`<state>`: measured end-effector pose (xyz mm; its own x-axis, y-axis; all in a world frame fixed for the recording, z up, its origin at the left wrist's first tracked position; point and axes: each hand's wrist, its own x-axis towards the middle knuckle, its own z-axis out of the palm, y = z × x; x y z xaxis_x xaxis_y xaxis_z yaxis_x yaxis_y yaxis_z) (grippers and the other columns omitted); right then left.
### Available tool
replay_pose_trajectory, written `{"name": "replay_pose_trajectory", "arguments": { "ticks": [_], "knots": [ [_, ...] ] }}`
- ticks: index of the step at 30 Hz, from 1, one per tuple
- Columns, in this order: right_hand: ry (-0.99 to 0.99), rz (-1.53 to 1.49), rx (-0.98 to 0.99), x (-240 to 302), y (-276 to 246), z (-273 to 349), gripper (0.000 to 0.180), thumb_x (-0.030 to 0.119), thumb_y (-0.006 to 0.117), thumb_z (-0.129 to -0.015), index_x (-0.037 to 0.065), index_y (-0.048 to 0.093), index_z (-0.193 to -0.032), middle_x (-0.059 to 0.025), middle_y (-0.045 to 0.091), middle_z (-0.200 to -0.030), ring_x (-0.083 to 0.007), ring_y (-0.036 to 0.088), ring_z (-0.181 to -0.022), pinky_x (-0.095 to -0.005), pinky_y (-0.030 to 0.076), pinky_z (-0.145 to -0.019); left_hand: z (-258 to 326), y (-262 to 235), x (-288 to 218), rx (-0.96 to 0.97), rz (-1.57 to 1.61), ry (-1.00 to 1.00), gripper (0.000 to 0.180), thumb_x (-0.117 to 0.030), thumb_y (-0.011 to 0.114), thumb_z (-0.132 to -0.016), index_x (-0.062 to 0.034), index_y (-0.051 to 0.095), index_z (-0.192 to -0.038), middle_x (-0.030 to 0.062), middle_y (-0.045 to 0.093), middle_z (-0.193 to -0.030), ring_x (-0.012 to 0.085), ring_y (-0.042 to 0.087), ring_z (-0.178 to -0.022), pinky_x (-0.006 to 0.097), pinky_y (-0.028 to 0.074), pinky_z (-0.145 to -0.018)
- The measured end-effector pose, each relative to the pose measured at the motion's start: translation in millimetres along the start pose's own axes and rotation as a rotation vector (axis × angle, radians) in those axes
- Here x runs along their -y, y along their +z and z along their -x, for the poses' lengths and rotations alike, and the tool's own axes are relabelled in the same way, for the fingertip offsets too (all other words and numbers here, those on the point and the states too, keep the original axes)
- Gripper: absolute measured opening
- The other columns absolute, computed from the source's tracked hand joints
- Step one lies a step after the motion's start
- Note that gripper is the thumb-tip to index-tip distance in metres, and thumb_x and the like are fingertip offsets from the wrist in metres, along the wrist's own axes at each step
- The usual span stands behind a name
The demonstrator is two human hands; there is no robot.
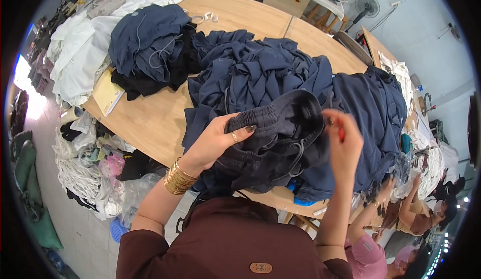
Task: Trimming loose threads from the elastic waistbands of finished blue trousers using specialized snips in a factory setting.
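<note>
The dark navy fabric garment with a gathered elastic waistband (255, 123) is held up above the near side of the light wood table (145, 121), in front of the wearer's chest. From my end, I see the left hand (218, 141) clamped on the waistband's left side, its thumb lying over the gathers; stacked gold bangles (179, 177) circle that wrist. The right hand (345, 131) is at the opposite edge of the waistband, fingers curled, with a small red object (341, 132) showing among them. It is blurred on my feed, so I cannot tell whether those fingers grip the cloth. A looped grey drawstring (299, 154) hangs at the garment's front. Beyond it I have a heap of crumpled navy cloth (260, 73), and to the left a navy bundle with pale cords (150, 43) resting on black fabric (135, 84).
</note>
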<state>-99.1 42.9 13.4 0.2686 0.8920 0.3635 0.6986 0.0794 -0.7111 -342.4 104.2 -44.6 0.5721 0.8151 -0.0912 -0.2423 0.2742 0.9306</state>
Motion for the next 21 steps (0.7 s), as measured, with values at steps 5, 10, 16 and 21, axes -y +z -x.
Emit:
{"name": "replay_pose_trajectory", "arguments": {
  "ticks": [5, 10, 16, 21],
  "knots": [
    [-0.191, 0.092, 0.185, 35, 21, 33, 0.029, 0.022, 0.075, -0.072, 0.005, 0.058, -0.088, -0.0051, 0.058, -0.076, -0.0232, 0.055, -0.068, -0.0315, 0.046, -0.061, 10, 11, -8, 0.011, 0.138, -0.039, 0.025, -0.012, 0.061, -0.090, 0.0040, 0.060, -0.109, 0.0022, 0.064, -0.099, 0.0058, 0.056, -0.088, 0.022, 0.046, -0.081],
    [-0.298, 0.178, 0.164, 39, 22, 36, 0.029, 0.025, 0.076, -0.071, 0.006, 0.059, -0.086, -0.0026, 0.054, -0.070, -0.0204, 0.048, -0.060, -0.0305, 0.039, -0.054, 13, 14, -11, 0.048, 0.098, -0.064, 0.025, -0.011, 0.061, -0.090, 0.0048, 0.060, -0.110, 0.0025, 0.065, -0.097, 0.0057, 0.057, -0.087, 0.022, 0.047, -0.080],
    [-0.344, 0.258, 0.151, 40, 20, 36, 0.020, 0.019, 0.074, -0.072, 0.008, 0.060, -0.081, -0.0003, 0.052, -0.066, -0.0191, 0.046, -0.058, -0.0300, 0.036, -0.052, 15, 14, -12, 0.094, 0.082, -0.048, 0.024, -0.010, 0.062, -0.088, 0.0043, 0.061, -0.109, 0.0017, 0.065, -0.096, 0.0046, 0.056, -0.086, 0.021, 0.046, -0.080],
    [-0.342, 0.249, 0.196, 43, 18, 35, 0.020, 0.019, 0.074, -0.072, 0.008, 0.060, -0.081, -0.0001, 0.054, -0.067, -0.0193, 0.047, -0.058, -0.0304, 0.037, -0.053, 13, 13, -12, 0.103, 0.113, -0.089, 0.024, -0.009, 0.062, -0.088, 0.0041, 0.061, -0.108, 0.0016, 0.065, -0.096, 0.0046, 0.056, -0.086, 0.021, 0.047, -0.079]
  ]
}}
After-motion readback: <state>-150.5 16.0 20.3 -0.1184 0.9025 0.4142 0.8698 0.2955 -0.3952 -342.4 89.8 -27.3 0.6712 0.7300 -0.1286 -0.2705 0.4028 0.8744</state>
